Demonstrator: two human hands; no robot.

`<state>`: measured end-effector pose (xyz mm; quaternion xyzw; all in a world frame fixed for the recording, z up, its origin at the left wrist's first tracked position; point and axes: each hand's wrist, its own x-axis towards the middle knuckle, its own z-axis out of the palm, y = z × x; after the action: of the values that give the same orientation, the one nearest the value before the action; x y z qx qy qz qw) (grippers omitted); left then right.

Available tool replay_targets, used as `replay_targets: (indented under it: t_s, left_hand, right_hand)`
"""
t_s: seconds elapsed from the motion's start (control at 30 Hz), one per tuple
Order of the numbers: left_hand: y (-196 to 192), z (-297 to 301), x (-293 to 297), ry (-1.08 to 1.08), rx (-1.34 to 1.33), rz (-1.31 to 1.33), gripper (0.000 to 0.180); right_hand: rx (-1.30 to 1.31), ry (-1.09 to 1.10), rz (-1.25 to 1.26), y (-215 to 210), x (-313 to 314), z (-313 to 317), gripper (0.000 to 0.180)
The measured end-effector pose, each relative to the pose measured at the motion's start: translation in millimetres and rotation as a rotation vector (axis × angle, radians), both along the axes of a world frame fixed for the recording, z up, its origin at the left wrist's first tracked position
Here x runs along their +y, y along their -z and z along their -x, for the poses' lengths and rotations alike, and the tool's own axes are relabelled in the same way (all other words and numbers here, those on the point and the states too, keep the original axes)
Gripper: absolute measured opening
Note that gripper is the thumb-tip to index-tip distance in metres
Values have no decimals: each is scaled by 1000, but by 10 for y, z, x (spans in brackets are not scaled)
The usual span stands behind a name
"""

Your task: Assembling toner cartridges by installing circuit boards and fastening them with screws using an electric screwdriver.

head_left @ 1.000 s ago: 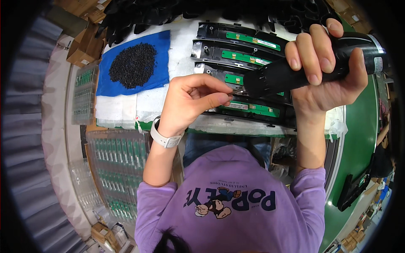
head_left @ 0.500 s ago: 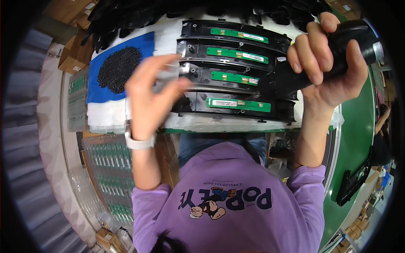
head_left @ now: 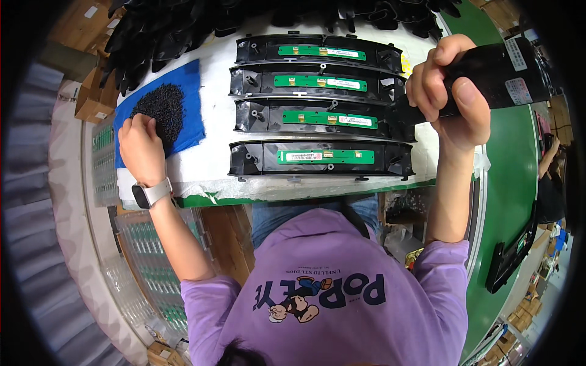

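Note:
Several long black plastic housings lie in a row from far to near, each with a narrow green circuit board inside; the nearest housing (head_left: 262, 160) carries its board (head_left: 339, 157). My right hand (head_left: 452, 104) is wrapped round a thick black power screwdriver (head_left: 497, 76). Its dark nose points left over the right end of the third housing (head_left: 268, 116); whether it touches is unclear. At the left, my left hand (head_left: 141, 149) has its fingers curled together at the near edge of a heap of tiny black screws (head_left: 162, 107). Its fingertips are partly hidden. The heap rests on a blue cloth (head_left: 193, 116).
White padding (head_left: 210, 152) covers the green-edged table. Many black plastic parts (head_left: 177, 30) are piled along the far side. Clear trays of circuit boards (head_left: 146, 238) stand below left. Another black housing (head_left: 513, 256) lies on the green surface at right.
My left hand has moved left from beside the housings to the screw heap, its fingers closing. My right hand has shifted slightly left and down with the screwdriver, whose labelled side now shows.

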<state>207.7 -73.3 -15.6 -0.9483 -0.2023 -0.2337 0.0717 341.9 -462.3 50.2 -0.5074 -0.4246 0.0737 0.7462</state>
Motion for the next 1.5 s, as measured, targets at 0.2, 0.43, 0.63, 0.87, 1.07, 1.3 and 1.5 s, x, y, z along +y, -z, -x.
replay_targets:
  t_s: [0.2,0.43,0.63,0.87,1.07,1.3,1.5]
  left_hand:
    - [-29,-30,-117,-25,-124,51,14]
    - [-37,-77,-156,25,-294,169,15]
    - [-15,-100,-284,200,-379,756,12]
    - [-116,-144,-925,485,-284,1272,12]
    - [-269,-6,-1563,702,-125,1682,15]
    - [-362,-22,-1625,734,-5,1782,12]
    - [-367,-21,-1604,720,24,1744,11]
  right_hand:
    - [49,35,12,20,30,-5,31]
    - [29,92,72,-19,148,52,25]
    - [68,170,161,-13,156,71,26]
    - [20,40,43,-38,114,-6,41]
    - [184,-361,-431,-224,243,118,40]
    - [190,-274,-457,-227,247,302,38]
    - [216,-340,-481,-192,278,304,36]
